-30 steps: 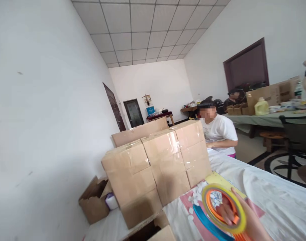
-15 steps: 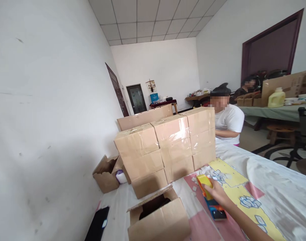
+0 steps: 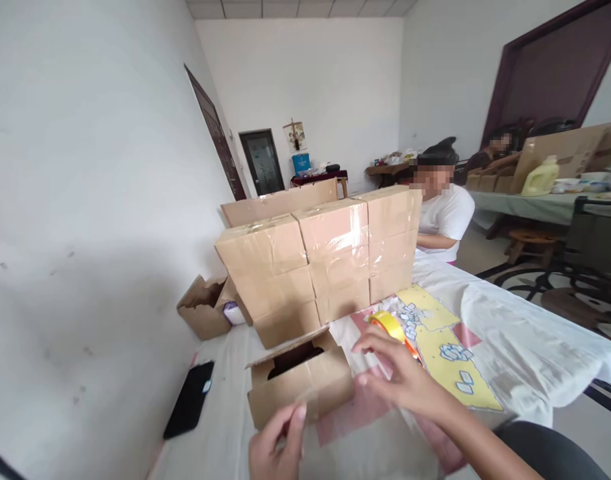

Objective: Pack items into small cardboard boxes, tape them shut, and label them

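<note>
My left hand [image 3: 277,445] is at the bottom of the view, in front of a small cardboard box [image 3: 305,383] whose top gapes open. Its thumb and forefinger are pinched together; whatever may be between them is too small to make out. To the right of that box, my right hand [image 3: 398,373] hovers with thumb and fingers apart and nothing visible in them. Just behind it lies a tape dispenser with a yellow roll of tape [image 3: 388,323], its lower part hidden by the hand.
Taped cardboard boxes [image 3: 335,260] form a stacked wall across the table. A black phone [image 3: 189,400] lies at the left, near a torn open box [image 3: 201,310]. Loose paper pieces [image 3: 455,352] lie at the right. Beyond the stack sits a person in white [image 3: 448,213].
My right hand has let go of the tape dispenser and come left toward the open box. My left hand has entered from below. The view has tilted down.
</note>
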A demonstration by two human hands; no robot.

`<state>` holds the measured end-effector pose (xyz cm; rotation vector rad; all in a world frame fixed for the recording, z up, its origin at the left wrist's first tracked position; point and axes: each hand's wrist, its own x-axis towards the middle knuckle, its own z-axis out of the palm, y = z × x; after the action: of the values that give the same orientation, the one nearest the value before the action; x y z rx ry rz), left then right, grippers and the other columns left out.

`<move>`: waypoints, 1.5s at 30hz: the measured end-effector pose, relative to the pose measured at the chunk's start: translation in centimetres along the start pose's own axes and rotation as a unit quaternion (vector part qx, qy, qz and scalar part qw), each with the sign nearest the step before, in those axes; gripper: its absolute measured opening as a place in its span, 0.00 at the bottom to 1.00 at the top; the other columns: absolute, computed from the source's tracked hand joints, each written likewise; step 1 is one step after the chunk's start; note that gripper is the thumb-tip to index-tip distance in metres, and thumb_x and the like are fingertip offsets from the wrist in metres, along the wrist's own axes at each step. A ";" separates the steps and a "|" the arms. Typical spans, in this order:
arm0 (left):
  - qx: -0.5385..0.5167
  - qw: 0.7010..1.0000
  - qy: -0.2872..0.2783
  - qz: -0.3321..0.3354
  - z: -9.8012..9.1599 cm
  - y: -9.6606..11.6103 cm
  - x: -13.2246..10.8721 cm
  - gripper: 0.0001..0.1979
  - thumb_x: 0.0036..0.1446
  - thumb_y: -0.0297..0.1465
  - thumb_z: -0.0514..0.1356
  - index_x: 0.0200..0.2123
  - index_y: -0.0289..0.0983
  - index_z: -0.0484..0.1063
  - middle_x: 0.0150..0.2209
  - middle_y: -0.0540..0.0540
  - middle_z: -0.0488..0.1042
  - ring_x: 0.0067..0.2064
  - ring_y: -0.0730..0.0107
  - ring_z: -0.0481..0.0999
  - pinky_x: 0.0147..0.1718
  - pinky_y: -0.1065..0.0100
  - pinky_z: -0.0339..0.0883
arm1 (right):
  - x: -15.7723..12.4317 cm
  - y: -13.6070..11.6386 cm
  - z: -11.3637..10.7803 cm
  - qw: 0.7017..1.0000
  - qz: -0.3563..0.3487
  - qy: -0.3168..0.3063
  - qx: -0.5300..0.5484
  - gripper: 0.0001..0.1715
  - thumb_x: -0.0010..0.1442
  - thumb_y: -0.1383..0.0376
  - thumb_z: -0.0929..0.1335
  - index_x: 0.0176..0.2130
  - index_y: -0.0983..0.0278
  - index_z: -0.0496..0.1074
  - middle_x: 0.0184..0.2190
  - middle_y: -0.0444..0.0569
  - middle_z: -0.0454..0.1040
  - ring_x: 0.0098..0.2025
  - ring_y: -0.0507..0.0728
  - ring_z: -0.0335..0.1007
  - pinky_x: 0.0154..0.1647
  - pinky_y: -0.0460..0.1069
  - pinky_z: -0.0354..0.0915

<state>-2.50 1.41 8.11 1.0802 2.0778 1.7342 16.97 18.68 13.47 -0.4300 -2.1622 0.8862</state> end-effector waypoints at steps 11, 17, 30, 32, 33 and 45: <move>-0.030 0.998 -0.021 0.045 0.3 2.1 0.1 0.10 0.62 0.39 0.63 0.34 0.41 0.82 0.19 0.56 0.72 0.22 0.79 0.69 0.26 0.75 0.65 | 2.1 -4.4 5.4 0.993 -0.008 -0.082 0.080 0.06 0.67 0.69 0.68 0.36 0.64 0.75 0.34 0.47 0.75 0.37 0.54 0.70 0.41 0.51 0.66; -0.003 0.995 -0.064 -0.081 -0.5 1.2 -1.2 0.35 0.58 0.44 0.67 0.66 0.43 0.65 0.17 0.61 0.70 0.21 0.73 0.72 0.29 0.71 0.69 | 3.4 -4.9 4.0 0.995 -0.063 -0.075 0.012 0.09 0.68 0.71 0.66 0.36 0.63 0.74 0.31 0.46 0.75 0.37 0.55 0.70 0.41 0.51 0.65; 0.420 0.869 -0.163 0.204 -2.1 -2.4 7.0 0.24 0.72 0.31 0.45 0.68 0.44 0.61 0.61 0.44 0.75 0.68 0.55 0.67 0.71 0.36 0.43 | 8.7 -3.2 1.0 0.976 0.010 -0.217 -0.011 0.06 0.68 0.64 0.68 0.39 0.61 0.76 0.49 0.50 0.70 0.54 0.59 0.67 0.57 0.56 0.62; 0.421 0.860 -0.196 0.212 -2.4 -2.8 6.5 0.24 0.72 0.37 0.47 0.68 0.42 0.61 0.64 0.43 0.72 0.69 0.53 0.65 0.70 0.36 0.45 | 9.4 -1.6 2.8 0.971 0.023 -0.237 -0.020 0.06 0.67 0.65 0.68 0.38 0.62 0.76 0.49 0.50 0.70 0.56 0.59 0.65 0.58 0.57 0.61; 0.422 0.857 -0.199 0.218 -2.5 -3.0 6.3 0.26 0.72 0.40 0.48 0.69 0.40 0.59 0.65 0.41 0.70 0.70 0.52 0.64 0.70 0.36 0.45 | 9.7 -0.7 3.9 0.969 0.030 -0.242 -0.029 0.06 0.66 0.65 0.68 0.38 0.62 0.76 0.48 0.50 0.70 0.56 0.60 0.64 0.59 0.57 0.60; 0.492 0.782 -0.124 0.363 -1.5 -4.9 4.9 0.22 0.66 0.34 0.58 0.62 0.52 0.71 0.63 0.31 0.71 0.64 0.33 0.70 0.60 0.23 0.52 | 10.3 3.8 10.5 0.954 0.057 -0.218 -0.197 0.07 0.63 0.64 0.71 0.37 0.65 0.78 0.46 0.53 0.69 0.51 0.60 0.62 0.59 0.58 0.55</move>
<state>-8.78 3.35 5.37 2.4765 2.5591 0.4008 2.41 22.16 11.01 -0.6034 -2.7635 0.6488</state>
